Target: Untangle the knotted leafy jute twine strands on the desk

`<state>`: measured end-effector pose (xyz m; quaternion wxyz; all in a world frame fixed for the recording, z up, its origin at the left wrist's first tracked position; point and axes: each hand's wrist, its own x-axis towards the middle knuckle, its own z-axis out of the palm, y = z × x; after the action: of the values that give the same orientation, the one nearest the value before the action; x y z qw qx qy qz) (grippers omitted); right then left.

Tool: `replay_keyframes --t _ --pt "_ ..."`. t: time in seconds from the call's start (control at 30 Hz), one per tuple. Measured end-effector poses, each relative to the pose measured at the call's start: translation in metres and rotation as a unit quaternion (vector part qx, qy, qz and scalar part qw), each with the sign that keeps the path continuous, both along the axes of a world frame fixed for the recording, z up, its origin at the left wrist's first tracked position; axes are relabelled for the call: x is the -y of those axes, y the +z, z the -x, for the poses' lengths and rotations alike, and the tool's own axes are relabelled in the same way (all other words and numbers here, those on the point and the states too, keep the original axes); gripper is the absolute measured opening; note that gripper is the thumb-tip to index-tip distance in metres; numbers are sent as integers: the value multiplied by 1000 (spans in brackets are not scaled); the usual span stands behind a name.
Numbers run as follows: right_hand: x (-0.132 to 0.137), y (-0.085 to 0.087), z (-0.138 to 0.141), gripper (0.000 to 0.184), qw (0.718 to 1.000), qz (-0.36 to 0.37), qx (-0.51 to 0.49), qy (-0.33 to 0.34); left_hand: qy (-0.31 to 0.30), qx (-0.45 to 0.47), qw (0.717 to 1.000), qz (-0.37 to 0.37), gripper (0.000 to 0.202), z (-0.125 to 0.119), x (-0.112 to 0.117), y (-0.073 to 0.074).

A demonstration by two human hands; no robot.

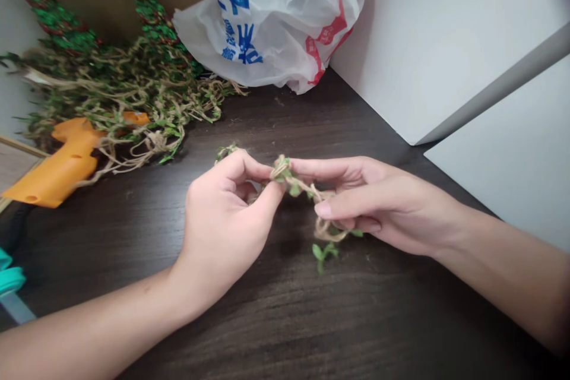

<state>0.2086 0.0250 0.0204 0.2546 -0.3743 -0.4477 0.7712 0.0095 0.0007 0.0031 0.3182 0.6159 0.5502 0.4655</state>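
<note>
Here we go, both hands working low over the dark wood desk [338, 320]! The left hand [222, 225] pinches a short jute vine [303, 185] between thumb and fingertips, and the right hand [383, 205] meets it from the other side, fingers curled, pinching the same strand. That twine looks light and limp, likely to flop, and the small green leaves [323, 251] look soft and easily torn, so bare cord is the place to grip. A loop [327, 230] hangs just below the right thumb. Off to the left, a heap of vines [111, 95] lies beside an orange plastic tool [62, 166].
</note>
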Motion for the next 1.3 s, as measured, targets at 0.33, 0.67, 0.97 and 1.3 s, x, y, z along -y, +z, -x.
replay_keyframes --t 0.33,0.67,0.97,1.3 --pt "-6 3 -5 21 992 -31 -87 -91 -95 -132 982 -97 23 4 2 -2" --pt "-14 -2 -5 13 987 -33 -45 -152 -130 -142 978 -80 11 4 6 6" --pt "-20 -11 -14 11 849 -363 308 -229 -137 -92 986 -10 10 2 4 6" --pt "-19 -24 -18 73 740 -542 309 -252 -97 124 983 90 19 3 0 2"
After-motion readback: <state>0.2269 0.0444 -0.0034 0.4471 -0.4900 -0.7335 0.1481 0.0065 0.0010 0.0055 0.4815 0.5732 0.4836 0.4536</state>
